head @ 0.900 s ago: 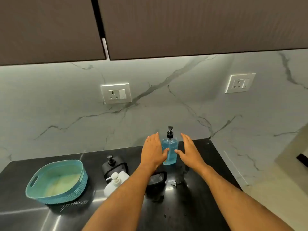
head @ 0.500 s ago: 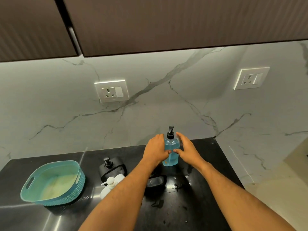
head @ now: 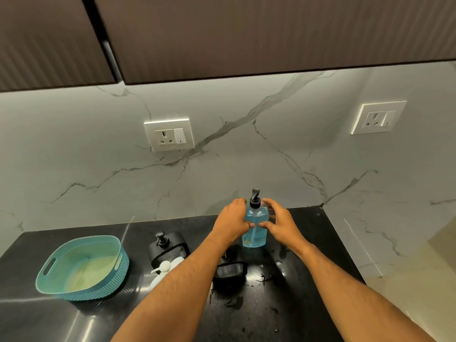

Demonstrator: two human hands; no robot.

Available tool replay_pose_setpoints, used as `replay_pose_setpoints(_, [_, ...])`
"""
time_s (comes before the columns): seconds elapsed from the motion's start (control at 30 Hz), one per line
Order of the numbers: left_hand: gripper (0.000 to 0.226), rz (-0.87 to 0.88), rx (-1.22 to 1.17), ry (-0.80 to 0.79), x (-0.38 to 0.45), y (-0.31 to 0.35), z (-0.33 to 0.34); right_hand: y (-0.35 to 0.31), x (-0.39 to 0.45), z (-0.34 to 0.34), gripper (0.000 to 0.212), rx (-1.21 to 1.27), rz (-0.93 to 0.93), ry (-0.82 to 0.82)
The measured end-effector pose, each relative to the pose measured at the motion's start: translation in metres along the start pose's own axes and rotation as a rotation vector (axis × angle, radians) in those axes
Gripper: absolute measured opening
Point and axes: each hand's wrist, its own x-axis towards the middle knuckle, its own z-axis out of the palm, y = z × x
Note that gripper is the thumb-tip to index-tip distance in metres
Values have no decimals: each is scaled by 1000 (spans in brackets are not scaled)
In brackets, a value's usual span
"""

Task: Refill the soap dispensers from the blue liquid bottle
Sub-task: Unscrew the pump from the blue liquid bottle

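A clear bottle of blue liquid [head: 255, 236] with a black pump stands upright at the back of the black counter [head: 296, 292]. My left hand [head: 232, 219] grips its left side and my right hand [head: 280, 222] grips its right side, thumbs across the front. A black soap dispenser [head: 164, 243] with a pump stands to the left. In front of it, a white pump dispenser [head: 162, 272] is partly hidden by my left forearm. Another black dispenser [head: 229, 274] sits between my forearms, its top hidden.
A teal plastic basket [head: 81, 267] sits at the left of the counter. The marble wall behind carries two socket plates [head: 169, 134] [head: 377, 118]. Dark cabinets [head: 246, 33] hang overhead. The counter ends at the right, and small spills [head: 234, 303] dot its surface.
Both hands have closed in from beside the blue bottle and now grip it. The camera has shifted slightly to the right.
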Motion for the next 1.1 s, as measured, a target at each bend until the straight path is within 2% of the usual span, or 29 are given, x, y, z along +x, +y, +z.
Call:
replay_pose_setpoints(0.27, [68, 99, -23, 34, -15, 21, -27, -27, -27, -15, 65, 41, -102, 129])
replay_pose_setpoints(0.4, [62, 189, -79, 89, -37, 34, -50, -62, -55, -31, 66, 49, -185, 201])
replay_pose_setpoints(0.53, [65, 258, -167, 140, -64, 45, -71, -98, -88, -39, 66, 55, -259, 242])
replay_pose_setpoints(0.77, [64, 307, -336, 178, -123, 37, -87, -126, -142, -24, 65, 142, -289, 206])
replay_pose_setpoints(0.97, [62, 232, -522, 92, -179, -1, -65, -123, -182, 25, 63, 174, -248, 148])
replay_pose_setpoints(1.1, [61, 184, -562, 63, -208, -35, -43, -108, -199, 60, 66, 146, -180, 98])
